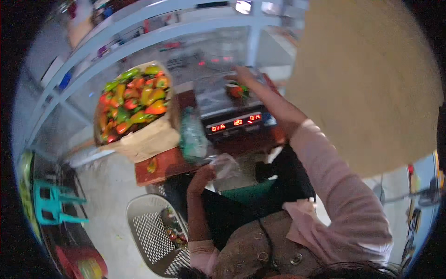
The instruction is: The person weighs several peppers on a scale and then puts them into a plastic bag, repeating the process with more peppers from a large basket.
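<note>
A digital scale [216, 104] with a lit red display carries a red-and-green pepper [236, 92] on its metal platform. Above that pepper, my right hand [239, 74] reaches out, blurred, its fingers apart and apparently holding nothing. My left hand [204, 174] grips a clear plastic bag [225, 166] low in front of the scale. Left of the scale lie a bundle of greenish plastic bags [193, 132] and an open cardboard box [144, 137] heaped with red, orange and green peppers [132, 104], on a reddish-brown support [153, 174].
A plastic basket [146, 232] holding a few peppers stands low at the left, near a teal chair [49, 202] and a red container [81, 260]. A pale blue metal frame [253, 37] crosses behind the scale. A large beige board [357, 74] rises at the right.
</note>
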Action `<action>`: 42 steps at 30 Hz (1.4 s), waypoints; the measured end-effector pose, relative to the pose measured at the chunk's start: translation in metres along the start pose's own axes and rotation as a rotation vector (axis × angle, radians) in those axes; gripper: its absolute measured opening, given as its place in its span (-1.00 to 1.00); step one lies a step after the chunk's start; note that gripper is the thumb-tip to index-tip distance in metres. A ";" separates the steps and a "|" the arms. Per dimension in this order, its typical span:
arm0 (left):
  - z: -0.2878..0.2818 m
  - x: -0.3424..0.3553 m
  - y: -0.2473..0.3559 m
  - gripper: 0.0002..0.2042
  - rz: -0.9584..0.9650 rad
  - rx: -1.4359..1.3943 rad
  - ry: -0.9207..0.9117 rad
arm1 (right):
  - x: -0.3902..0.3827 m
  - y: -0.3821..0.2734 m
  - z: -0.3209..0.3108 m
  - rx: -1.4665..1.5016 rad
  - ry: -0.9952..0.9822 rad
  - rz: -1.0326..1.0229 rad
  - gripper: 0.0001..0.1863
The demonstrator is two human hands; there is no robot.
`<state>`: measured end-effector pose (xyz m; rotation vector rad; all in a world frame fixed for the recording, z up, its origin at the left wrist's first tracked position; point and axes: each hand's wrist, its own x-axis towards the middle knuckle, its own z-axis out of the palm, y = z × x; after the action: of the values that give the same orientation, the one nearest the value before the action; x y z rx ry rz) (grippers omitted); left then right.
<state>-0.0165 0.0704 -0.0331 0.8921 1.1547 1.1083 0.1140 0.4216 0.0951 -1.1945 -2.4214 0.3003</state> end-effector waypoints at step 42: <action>0.012 0.031 -0.029 -0.76 0.086 0.098 -0.126 | 0.060 -0.251 -0.009 -0.153 0.216 -0.838 -0.78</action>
<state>0.0028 0.0938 -0.0658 1.0808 1.0819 1.0560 -0.0907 0.3166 0.2127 -0.1659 -2.5266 -0.2592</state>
